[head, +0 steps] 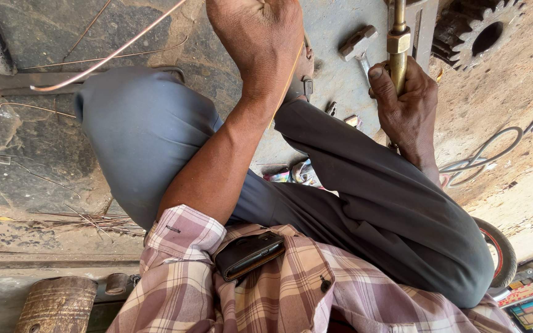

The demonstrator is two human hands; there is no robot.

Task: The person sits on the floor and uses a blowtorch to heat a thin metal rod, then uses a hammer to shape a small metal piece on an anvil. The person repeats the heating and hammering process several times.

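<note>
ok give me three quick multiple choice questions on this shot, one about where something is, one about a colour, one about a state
1. Where is the big gear wheel?
A. top right, on the ground
B. bottom left
C. on the person's lap

2. What colour is the shirt?
A. plain blue
B. pink and beige check
C. black

3. What is the right hand doing?
A. lying open on the knee
B. closed around a brass tool
C. holding scissors

Answers:
1. A, the gear lies at the upper right corner on the dusty floor.
2. B, the checked cloth shows along the bottom.
3. B, the fingers wrap round the brass shaft.

The left hand grips a thin wire.
</note>
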